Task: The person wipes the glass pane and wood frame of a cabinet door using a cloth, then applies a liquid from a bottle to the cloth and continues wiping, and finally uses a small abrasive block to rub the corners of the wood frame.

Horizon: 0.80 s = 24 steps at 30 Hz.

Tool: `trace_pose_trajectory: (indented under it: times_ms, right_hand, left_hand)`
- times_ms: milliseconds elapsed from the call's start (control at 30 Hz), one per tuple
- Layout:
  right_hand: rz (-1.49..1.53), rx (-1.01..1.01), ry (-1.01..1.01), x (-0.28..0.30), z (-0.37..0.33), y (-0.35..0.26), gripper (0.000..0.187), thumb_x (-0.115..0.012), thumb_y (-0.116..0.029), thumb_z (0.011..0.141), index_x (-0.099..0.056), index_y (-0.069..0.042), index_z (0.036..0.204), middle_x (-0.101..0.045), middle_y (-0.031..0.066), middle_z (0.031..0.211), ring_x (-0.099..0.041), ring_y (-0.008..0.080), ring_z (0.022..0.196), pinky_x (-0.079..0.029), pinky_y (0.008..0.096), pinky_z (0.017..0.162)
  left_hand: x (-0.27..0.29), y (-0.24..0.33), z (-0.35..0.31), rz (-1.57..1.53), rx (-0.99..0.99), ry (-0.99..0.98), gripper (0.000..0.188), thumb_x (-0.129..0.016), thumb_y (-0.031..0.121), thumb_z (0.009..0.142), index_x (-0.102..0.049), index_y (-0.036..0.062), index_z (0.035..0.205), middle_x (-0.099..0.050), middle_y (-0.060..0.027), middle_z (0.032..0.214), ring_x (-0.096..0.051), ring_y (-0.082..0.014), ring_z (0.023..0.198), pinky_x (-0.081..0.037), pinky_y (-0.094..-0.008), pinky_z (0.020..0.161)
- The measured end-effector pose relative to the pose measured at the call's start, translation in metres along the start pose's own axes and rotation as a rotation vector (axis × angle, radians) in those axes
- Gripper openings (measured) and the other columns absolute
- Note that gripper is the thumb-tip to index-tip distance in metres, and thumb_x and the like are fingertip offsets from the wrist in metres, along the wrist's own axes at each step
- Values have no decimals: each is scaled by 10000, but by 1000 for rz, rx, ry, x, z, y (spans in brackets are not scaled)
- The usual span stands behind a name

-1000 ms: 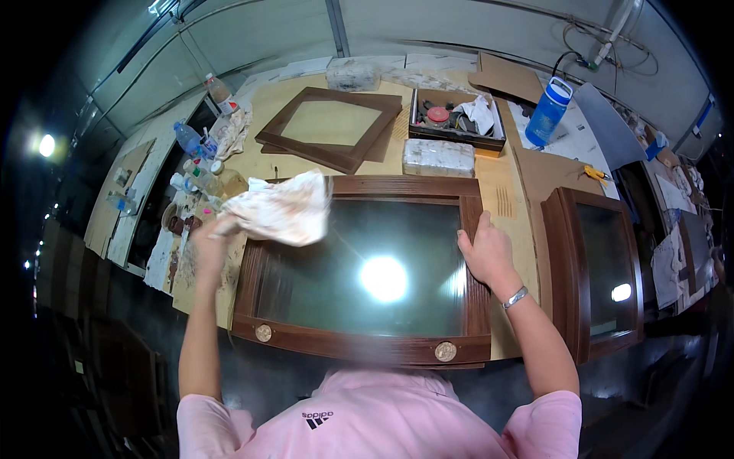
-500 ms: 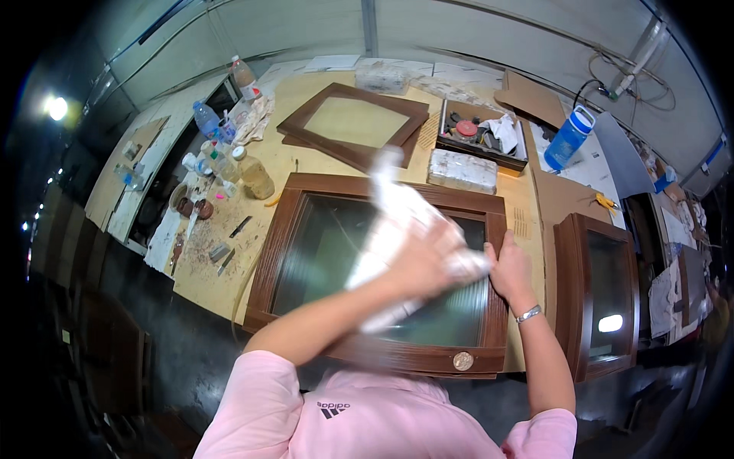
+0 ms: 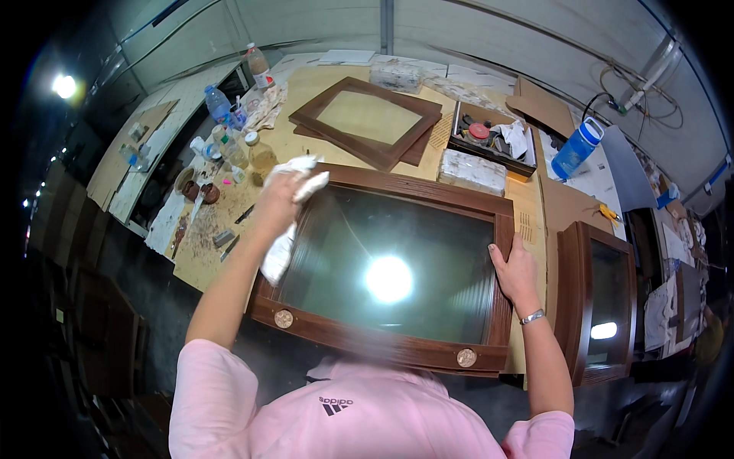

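A brown wooden door point(image 3: 413, 187) with a glass pane point(image 3: 336, 237) lies flat in front of me. Two round metallic discs sit on its near rail. My left hand point(image 3: 277, 200) is closed on a crumpled white cloth point(image 3: 280, 256) at the door's far left corner; one end of the cloth hangs down along the left rail. My right hand point(image 3: 517, 274) grips the right rail, thumb on top and the other fingers over the outer edge, partly hidden. A bright light reflects in the middle of the pane.
Brown frames point(image 3: 390, 155) lie stacked beyond the door. A white-grey block point(image 3: 472, 172) and a box of odds and ends point(image 3: 497, 157) stand beyond its far right. Bottles, including a yellowish one point(image 3: 261, 157), crowd the left. Another glazed door point(image 3: 573, 298) and a blue bottle point(image 3: 573, 151) are at right.
My left hand has swept the cloth from the middle of the glass to the far left corner. My right hand stays on the right rail. The view has shifted slightly.
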State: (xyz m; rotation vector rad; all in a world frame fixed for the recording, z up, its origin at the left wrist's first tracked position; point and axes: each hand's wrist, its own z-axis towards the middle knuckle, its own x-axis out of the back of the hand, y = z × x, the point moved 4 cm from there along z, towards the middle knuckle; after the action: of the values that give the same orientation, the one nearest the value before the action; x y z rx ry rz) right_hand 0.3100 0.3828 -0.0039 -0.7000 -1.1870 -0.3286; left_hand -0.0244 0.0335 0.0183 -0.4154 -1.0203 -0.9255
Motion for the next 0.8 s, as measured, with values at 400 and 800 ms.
trace_pose_trajectory:
  times_ms: [400, 800]
  right_hand:
    - [566, -124, 59, 4, 14, 30, 478, -764, -220, 751, -629, 110, 1069, -708, 231, 926, -695, 321, 848, -541, 385, 772]
    - [1126, -524, -197, -9, 28, 65, 229, -739, -128, 828, -658, 85, 805, -676, 114, 770, -639, 175, 648, -500, 313, 576]
  left_hand:
    - [18, 33, -44, 39, 327, -188, 378, -669, 297, 874, -658, 72, 1177, -648, -165, 1075, -605, -354, 996, -487, -462, 830]
    - [36, 57, -65, 56, 225, -191, 440, -718, 239, 825, -641, 93, 1233, -606, -125, 1203, -558, -329, 1104, -483, -444, 891]
